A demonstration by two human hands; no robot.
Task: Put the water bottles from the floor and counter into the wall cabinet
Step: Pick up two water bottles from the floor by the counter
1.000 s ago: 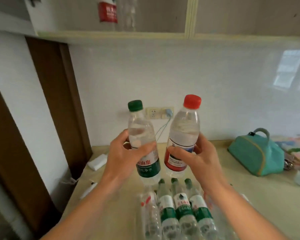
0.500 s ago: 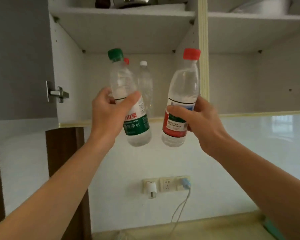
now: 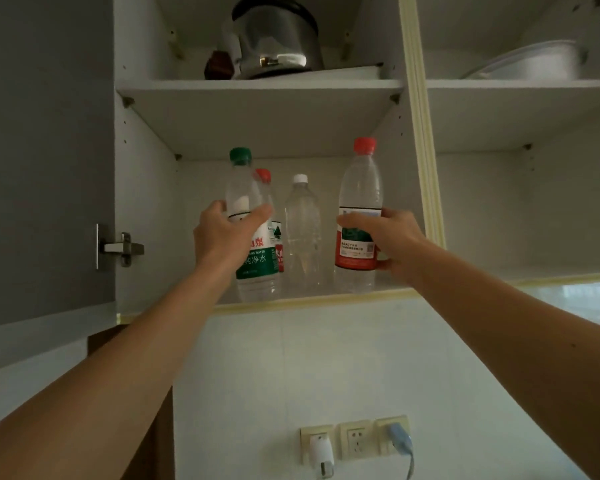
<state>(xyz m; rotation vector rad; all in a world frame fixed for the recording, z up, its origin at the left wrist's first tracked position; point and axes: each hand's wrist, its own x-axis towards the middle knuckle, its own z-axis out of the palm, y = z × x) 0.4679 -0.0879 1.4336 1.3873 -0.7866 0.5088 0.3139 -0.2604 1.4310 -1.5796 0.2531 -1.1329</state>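
Both arms reach up to the cabinet's (image 3: 146,188) lower shelf. The left hand (image 3: 222,237) wraps the green-cap bottle (image 3: 246,216) at mid-body, the right hand (image 3: 388,240) the red-cap bottle (image 3: 359,202) at its label. Both bottles stand nearly upright, caps above the grips, bases at the shelf edge.

Both forearms were bare up to the frame's lower edge, with no sleeve in view. The left hand (image 3: 222,233) and the right hand (image 3: 385,237) wore no glove, ring, watch or wristband.
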